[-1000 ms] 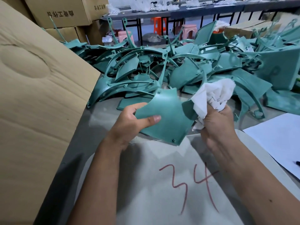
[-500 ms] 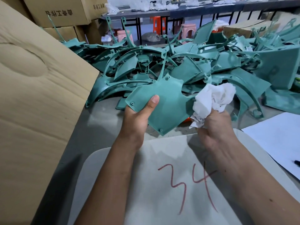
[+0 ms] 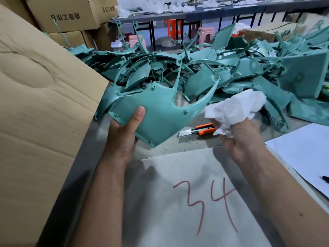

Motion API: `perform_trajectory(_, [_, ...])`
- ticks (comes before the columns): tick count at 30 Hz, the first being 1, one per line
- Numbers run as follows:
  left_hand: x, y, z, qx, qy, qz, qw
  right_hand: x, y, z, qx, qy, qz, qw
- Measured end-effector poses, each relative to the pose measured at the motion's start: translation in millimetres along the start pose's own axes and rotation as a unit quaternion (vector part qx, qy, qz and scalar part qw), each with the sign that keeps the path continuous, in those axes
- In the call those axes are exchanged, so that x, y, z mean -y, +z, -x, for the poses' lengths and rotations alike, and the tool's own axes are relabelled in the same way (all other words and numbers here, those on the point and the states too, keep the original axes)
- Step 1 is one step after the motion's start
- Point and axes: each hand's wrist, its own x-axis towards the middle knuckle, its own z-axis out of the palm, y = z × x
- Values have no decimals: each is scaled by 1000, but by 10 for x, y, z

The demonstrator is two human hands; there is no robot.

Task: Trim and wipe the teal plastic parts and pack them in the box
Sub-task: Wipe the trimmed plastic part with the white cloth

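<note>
1. The left hand gripped a teal plastic panel by its lower left edge, thumb pressed flat on the upper face and the other fingers hidden beneath it.
2. That panel was held in the air, tilted, above the grey table, with a long curved arm sweeping up from its right corner toward the pile.
3. The right hand was closed round a crumpled white cloth, which bulged out above the fist just right of the panel's curved arm, close to it; whether the two touched could not be told.
4. An orange utility knife lay on the table below the panel's right corner, between the two hands, its blade pointing left.
5. A big heap of teal plastic parts covered the table behind the held panel, stretching off to the right.
6. A large cardboard flap stood left of the panel, near its left tip.
7. A pale board marked "34" in red lay nearer the person than the panel, under both forearms.
8. A white sheet of paper sat right of that board.
9. Stacked cardboard boxes stood behind the flap, far left of the panel.
</note>
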Motion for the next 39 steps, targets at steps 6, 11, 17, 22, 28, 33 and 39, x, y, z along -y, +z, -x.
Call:
perform_trajectory(6, [128, 309, 67, -3, -132, 79, 988, -157, 185, 240, 213, 53, -42, 975])
perform_trajectory(11, [205, 432, 57, -22, -274, 136, 952, -51, 132, 246, 299, -12, -29, 954])
perform_trajectory(17, [209, 452, 49, -15, -328, 142, 934, -17, 85, 195, 201, -23, -18, 979])
perform_trajectory(22, [272, 281, 8, 8, -113, -164, 980, 154, -77, 17, 64, -62, -5, 996])
perform_trajectory(28, [314, 348, 92, 302, -4, -207, 931, 25, -55, 6, -49, -80, -1, 996])
perform_trajectory(33, [487, 560, 179, 134, 163, -285, 935, -29, -82, -34, -15, -63, 84, 994])
perform_trajectory(39, [421, 523, 187, 120, 174, -273, 939, -66, 1, 47, 25, -157, 151, 976])
